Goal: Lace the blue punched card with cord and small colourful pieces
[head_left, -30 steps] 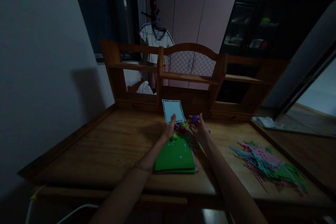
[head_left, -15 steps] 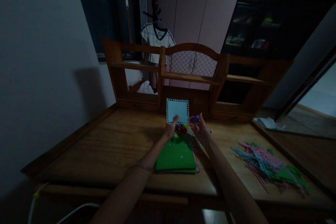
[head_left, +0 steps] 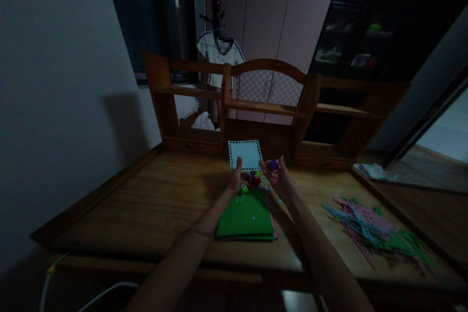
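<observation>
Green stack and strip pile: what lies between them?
Head view: the right forearm passes between green stack and strip pile, with desk on both sides and blue bits beside the stack.

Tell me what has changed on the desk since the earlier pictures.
The light-blue sheet, slanted at first, now sits straighter; since the last picture it has shifted slightly left with the left hand. The right hand's fingertips have come in to its right edge. Nothing was visibly let go: the left hand keeps the sheet, the right the purple object. The green stack and paper scraps stayed put.
</observation>
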